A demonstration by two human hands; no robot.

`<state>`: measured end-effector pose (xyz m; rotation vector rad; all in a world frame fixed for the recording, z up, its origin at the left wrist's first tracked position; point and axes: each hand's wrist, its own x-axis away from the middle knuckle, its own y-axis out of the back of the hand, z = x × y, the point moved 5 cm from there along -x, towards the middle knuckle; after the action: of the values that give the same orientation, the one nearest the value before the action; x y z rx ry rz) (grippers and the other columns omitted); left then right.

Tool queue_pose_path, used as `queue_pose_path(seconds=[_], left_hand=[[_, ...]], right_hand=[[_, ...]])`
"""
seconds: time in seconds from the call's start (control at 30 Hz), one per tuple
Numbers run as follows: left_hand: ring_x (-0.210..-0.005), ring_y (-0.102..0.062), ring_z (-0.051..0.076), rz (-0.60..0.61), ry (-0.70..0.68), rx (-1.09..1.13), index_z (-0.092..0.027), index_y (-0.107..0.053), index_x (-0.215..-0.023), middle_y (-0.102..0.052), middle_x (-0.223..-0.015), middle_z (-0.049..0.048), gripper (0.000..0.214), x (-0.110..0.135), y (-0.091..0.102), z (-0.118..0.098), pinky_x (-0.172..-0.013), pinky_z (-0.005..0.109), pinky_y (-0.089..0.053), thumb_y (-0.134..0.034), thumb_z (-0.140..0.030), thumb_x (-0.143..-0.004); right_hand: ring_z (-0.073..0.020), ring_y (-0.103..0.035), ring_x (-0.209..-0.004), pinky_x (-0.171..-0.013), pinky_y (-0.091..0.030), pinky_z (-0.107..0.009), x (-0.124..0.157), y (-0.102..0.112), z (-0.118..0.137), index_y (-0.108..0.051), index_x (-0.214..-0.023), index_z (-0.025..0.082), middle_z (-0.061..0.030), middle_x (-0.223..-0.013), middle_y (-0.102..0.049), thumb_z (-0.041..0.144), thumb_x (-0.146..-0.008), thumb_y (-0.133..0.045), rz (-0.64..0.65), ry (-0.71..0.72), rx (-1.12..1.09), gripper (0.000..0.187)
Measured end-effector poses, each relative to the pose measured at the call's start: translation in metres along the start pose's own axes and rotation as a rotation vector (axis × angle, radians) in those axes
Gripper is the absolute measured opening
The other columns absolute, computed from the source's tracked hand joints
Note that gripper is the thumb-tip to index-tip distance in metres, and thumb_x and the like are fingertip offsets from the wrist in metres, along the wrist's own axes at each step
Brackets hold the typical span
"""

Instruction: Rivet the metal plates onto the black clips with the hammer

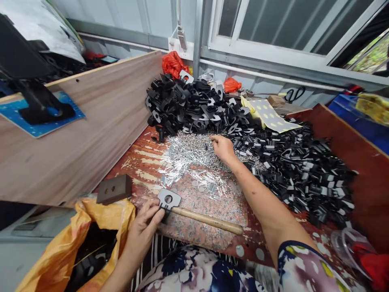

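My left hand (148, 221) grips a black plastic clip (168, 199) with a flat grey face and a round hole, near the front of the bench. Beside it a wooden tool handle (209, 221) lies pointing right; its head end is hidden behind the clip and my fingers. My right hand (223, 149) is stretched forward over a heap of small metal bits (197, 142), thumb and fingers pinched together. What they hold, if anything, is too small to make out. Thin metal pins (176, 162) lie spread to the left and in front of that heap.
A large pile of black plastic parts (188, 101) stands at the back, and another pile (298, 162) spreads right. A grey-brown block (114, 189) rests at left above a yellow bag (121, 211) holding black parts. A wooden board (106, 101) walls the left side. A dotted sheet (270, 115) lies behind.
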<state>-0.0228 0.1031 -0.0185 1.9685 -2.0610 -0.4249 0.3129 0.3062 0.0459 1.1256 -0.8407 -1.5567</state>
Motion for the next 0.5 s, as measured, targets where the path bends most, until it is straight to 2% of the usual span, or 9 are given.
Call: queue_pose_path(seconds=[0.1,0.17,0.23,0.3,0.33,0.43,0.5], left_hand=[[-0.111,-0.064,0.027,-0.014,0.042,0.045,-0.021,-0.071,-0.072,-0.069,-0.113,0.0103,0.037,-0.001,0.0,-0.001,-0.099,0.038,-0.05,-0.063,-0.054,-0.087],[-0.106,-0.063,0.026,-0.044,0.028,0.054,-0.021,-0.068,-0.069,-0.068,-0.107,0.0093,0.035,0.003,0.001,-0.007,-0.098,0.036,-0.048,-0.062,-0.049,-0.087],[-0.103,-0.062,0.024,-0.075,0.0,0.067,-0.021,-0.065,-0.067,-0.066,-0.101,0.0082,0.033,0.011,0.005,-0.013,-0.096,0.034,-0.048,-0.06,-0.045,-0.089],[-0.1,-0.061,0.024,-0.117,-0.005,0.07,-0.02,-0.065,-0.068,-0.064,-0.098,0.0076,0.031,0.022,0.014,-0.016,-0.094,0.034,-0.048,-0.058,-0.042,-0.09],[-0.1,-0.06,0.024,-0.154,0.007,0.074,-0.02,-0.064,-0.068,-0.063,-0.099,0.0078,0.032,0.028,0.019,-0.014,-0.095,0.034,-0.047,-0.058,-0.041,-0.09],[-0.1,-0.059,0.025,-0.257,0.058,0.096,-0.02,-0.06,-0.066,-0.063,-0.099,0.0089,0.036,0.052,0.037,-0.003,-0.095,0.036,-0.048,-0.056,-0.044,-0.093],[-0.098,-0.06,0.025,-0.268,0.086,0.089,-0.02,-0.059,-0.066,-0.063,-0.098,0.0094,0.04,0.073,0.048,0.01,-0.092,0.036,-0.049,-0.054,-0.047,-0.095]], right_hand=[[-0.0189,-0.07,-0.108,-0.097,-0.049,-0.027,-0.003,-0.005,0.003,-0.076,-0.117,0.026,-0.0032,-0.118,-0.078,0.023,-0.094,-0.057,0.046,0.016,0.041,0.03],[-0.0202,-0.07,-0.107,-0.095,-0.049,-0.027,-0.005,-0.013,0.012,-0.078,-0.112,0.025,-0.0052,-0.114,-0.079,0.02,-0.091,-0.059,0.089,0.028,0.062,0.029],[-0.0231,-0.069,-0.106,-0.095,-0.049,-0.03,-0.007,-0.021,0.022,-0.078,-0.112,0.02,-0.0097,-0.115,-0.078,0.013,-0.087,-0.057,0.125,0.033,0.082,0.034],[-0.028,-0.07,-0.106,-0.094,-0.049,-0.036,-0.01,-0.027,0.028,-0.075,-0.12,0.014,-0.0164,-0.117,-0.076,0.01,-0.085,-0.053,0.134,0.026,0.102,0.042],[-0.0304,-0.07,-0.104,-0.091,-0.05,-0.039,-0.013,-0.03,0.028,-0.074,-0.122,0.012,-0.0192,-0.116,-0.076,0.011,-0.085,-0.053,0.143,0.025,0.111,0.043],[-0.0309,-0.07,-0.097,-0.082,-0.05,-0.038,-0.023,-0.037,0.024,-0.075,-0.122,0.018,-0.0192,-0.111,-0.076,0.017,-0.084,-0.058,0.178,0.01,0.239,0.042],[-0.0298,-0.07,-0.089,-0.074,-0.048,-0.036,-0.028,-0.038,0.02,-0.077,-0.118,0.021,-0.0184,-0.104,-0.077,0.018,-0.08,-0.063,0.172,0.012,0.292,0.04]])
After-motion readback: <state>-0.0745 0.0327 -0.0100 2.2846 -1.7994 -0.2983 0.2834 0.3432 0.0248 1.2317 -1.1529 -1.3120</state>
